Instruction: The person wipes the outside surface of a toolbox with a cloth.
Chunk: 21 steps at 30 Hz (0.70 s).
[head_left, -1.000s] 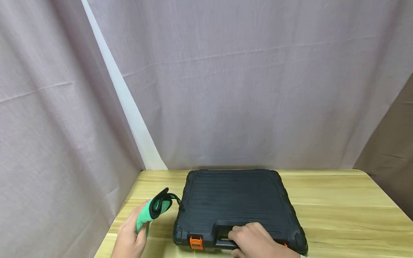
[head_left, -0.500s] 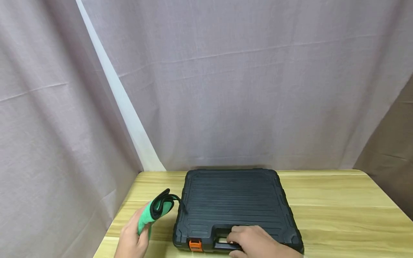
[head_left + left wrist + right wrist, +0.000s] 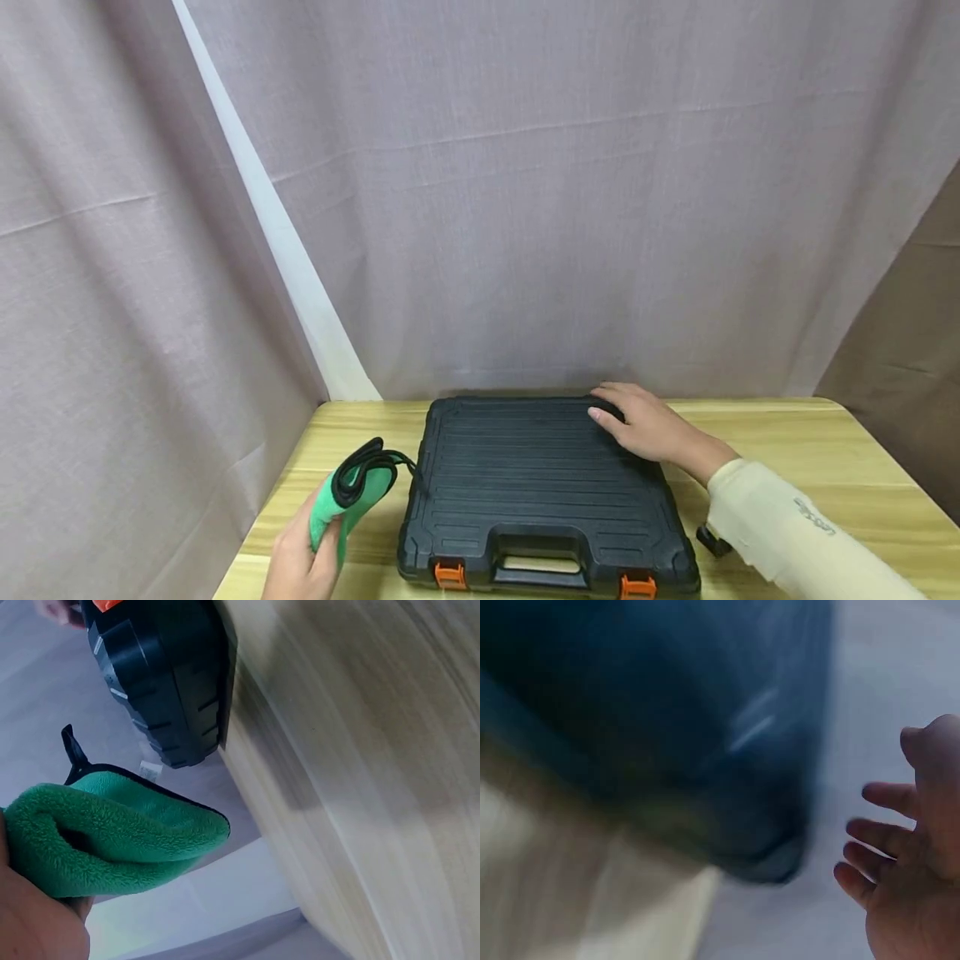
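A black ribbed carrying case [image 3: 540, 467] lies flat on the table, its handle [image 3: 540, 575] and two orange latches [image 3: 450, 575] facing me. At the case's left, my left hand [image 3: 296, 558] grips a folded green towel [image 3: 326, 512] with black edging and a small black loop. In the left wrist view the plush towel [image 3: 112, 840] bulges out between thumb and fingers, near the side of the case [image 3: 165, 690]. My right hand [image 3: 645, 425] is at the case's far right corner, fingers spread. The right wrist view shows that hand [image 3: 919, 862] holding nothing; the case [image 3: 667, 712] is blurred.
The wooden table [image 3: 795, 467] extends to the right of the case. Grey curtains [image 3: 525, 208] hang right behind the table and along its left side. A small black object [image 3: 712, 542] shows beneath the right sleeve [image 3: 795, 525].
My right hand has let go of the case's handle and moved to its far right corner, baring the handle and the right latch. The left hand still grips the towel, nearly unmoved.
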Tool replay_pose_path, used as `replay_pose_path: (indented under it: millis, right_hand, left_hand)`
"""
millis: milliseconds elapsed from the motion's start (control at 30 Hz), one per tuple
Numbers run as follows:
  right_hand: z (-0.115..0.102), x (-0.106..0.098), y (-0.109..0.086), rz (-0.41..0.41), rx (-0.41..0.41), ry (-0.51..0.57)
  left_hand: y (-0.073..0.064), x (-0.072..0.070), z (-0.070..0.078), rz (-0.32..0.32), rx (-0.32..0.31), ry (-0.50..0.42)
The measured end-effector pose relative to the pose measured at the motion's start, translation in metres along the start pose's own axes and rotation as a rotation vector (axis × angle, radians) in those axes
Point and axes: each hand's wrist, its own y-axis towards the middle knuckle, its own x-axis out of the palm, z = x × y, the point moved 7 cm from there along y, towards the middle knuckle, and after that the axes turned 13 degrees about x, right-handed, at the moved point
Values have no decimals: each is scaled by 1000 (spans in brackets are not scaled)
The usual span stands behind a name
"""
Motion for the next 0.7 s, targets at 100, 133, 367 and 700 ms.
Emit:
replay_pose_path:
  millis: [100, 133, 367, 700]
  right_hand:
    - [22, 23, 9, -31, 40, -5]
    - [26, 29, 11, -33, 50, -4]
    - [33, 47, 10, 29, 64, -9]
    - [32, 51, 14, 16, 41, 1]
  left_hand:
    - [1, -2, 0, 8, -37, 6]
    - [1, -3, 0, 5, -42, 9]
    - [-2, 0, 0, -53, -48, 23]
    - [-6, 22, 6, -101, -107, -7]
